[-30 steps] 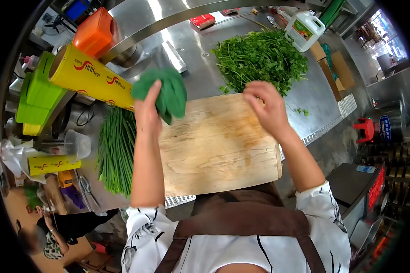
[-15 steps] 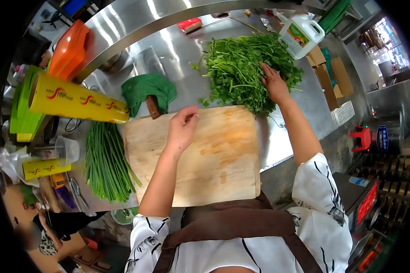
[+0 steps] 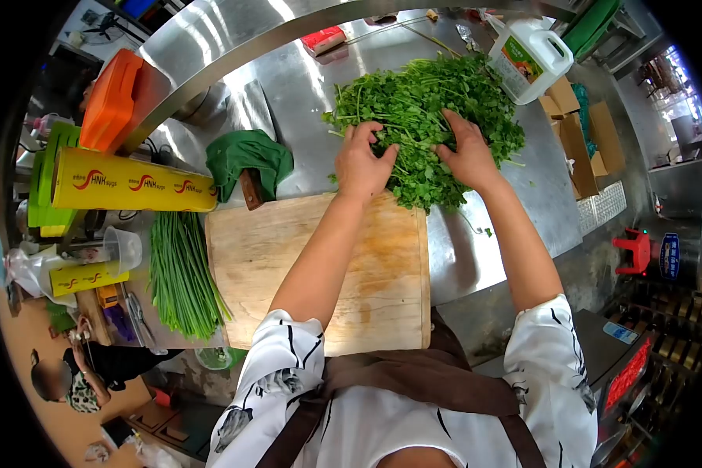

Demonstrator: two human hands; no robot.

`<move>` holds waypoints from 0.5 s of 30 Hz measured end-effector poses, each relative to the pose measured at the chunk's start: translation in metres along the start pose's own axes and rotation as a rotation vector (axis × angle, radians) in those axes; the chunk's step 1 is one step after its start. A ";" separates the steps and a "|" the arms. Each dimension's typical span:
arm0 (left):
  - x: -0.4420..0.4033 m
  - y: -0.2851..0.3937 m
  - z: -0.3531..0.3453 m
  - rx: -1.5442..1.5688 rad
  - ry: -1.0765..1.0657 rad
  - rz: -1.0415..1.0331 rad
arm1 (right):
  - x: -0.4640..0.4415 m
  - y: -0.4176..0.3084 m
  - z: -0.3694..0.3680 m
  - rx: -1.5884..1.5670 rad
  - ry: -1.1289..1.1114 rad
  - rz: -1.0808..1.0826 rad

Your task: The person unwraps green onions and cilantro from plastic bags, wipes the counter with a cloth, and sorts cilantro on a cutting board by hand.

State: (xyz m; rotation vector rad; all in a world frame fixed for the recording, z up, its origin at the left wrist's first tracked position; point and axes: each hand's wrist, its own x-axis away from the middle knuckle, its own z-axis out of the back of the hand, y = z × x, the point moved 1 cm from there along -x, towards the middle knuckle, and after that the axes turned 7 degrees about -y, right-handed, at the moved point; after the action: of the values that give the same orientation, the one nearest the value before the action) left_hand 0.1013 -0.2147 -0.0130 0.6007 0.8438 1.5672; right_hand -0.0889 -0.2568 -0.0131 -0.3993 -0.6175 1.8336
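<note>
A large leafy heap of cilantro point(image 3: 425, 101) lies on the metal table beyond the cutting board. My left hand point(image 3: 364, 165) rests at its near left side, thumb and fingers apart, touching the leaves. On the near right side, my right hand point(image 3: 469, 156) presses into the heap with fingers spread and the fingertips partly among the stems. Below my left forearm is the wooden cutting board point(image 3: 288, 265), stained orange on its right half. Behind its far left corner sits a green cloth point(image 3: 249, 156) over a cleaver, whose wooden handle point(image 3: 250, 189) sticks out toward me.
Green garlic chives point(image 3: 181, 273) lie left of the board, under a yellow cling film box point(image 3: 132, 181). A white jug point(image 3: 529, 62) stands right of the cilantro. A metal shelf edge point(image 3: 234, 58) crosses the far side. Another person point(image 3: 90, 374) is at lower left.
My left hand has moved from above the board, forward and right, onto the cilantro, and its fingers have spread. My right hand stays on the heap, its thumb now showing.
</note>
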 end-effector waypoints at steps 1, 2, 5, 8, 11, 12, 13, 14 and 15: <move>0.000 -0.002 -0.001 -0.002 -0.001 0.003 | 0.001 0.000 0.000 -0.020 0.020 0.027; 0.000 -0.005 -0.002 -0.039 0.011 -0.007 | 0.003 -0.002 0.000 -0.022 0.016 0.028; 0.001 -0.026 -0.008 0.088 0.048 0.034 | 0.014 -0.015 0.005 0.009 0.094 0.109; 0.007 -0.035 0.000 0.406 0.090 0.103 | 0.027 -0.031 0.011 0.040 0.187 0.151; 0.020 -0.032 0.022 0.677 0.108 0.191 | 0.033 -0.043 0.011 0.232 0.374 0.255; 0.024 -0.029 0.027 0.794 0.106 0.265 | 0.034 -0.047 0.008 0.219 0.369 0.292; 0.026 -0.027 0.030 0.799 0.109 0.266 | 0.035 -0.052 0.005 0.206 0.364 0.328; 0.028 -0.026 0.033 0.892 0.098 0.308 | 0.035 -0.058 0.001 0.210 0.362 0.332; 0.029 -0.027 0.034 0.985 0.088 0.349 | 0.035 -0.065 -0.004 0.191 0.358 0.389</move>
State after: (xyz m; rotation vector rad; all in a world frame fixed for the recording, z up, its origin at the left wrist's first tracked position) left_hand 0.1394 -0.1785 -0.0159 1.4423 1.6566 1.4111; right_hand -0.0486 -0.2062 0.0227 -0.7372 -0.1185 2.0965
